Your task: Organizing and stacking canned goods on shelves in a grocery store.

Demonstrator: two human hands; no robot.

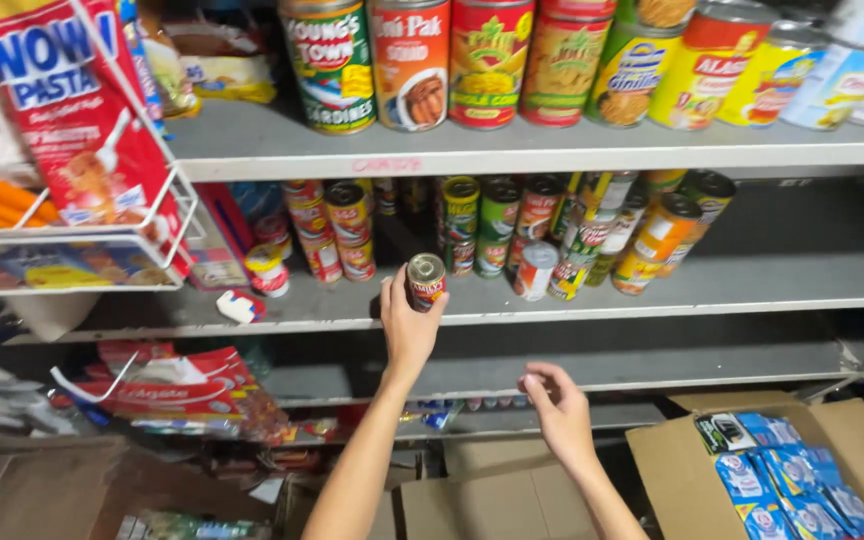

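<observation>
My left hand [407, 328] is raised to the middle shelf [732, 292] and grips a small red tin can [425, 280] with a silver lid, held upright at the shelf's front edge. Behind it stand several more small cans [497, 225], some stacked in twos, and one white-and-red can [535, 270] lies tilted. My right hand [557, 408] hangs lower, in front of the shelf below, fingers loosely curled and holding nothing.
Large cans [492, 62] line the top shelf. A white wire rack [82, 240] with red pasta packets juts out at left. An open cardboard box [682, 470] of blue sachets sits lower right. More boxes lie below, and red toothpaste cartons [177, 395] lean at lower left.
</observation>
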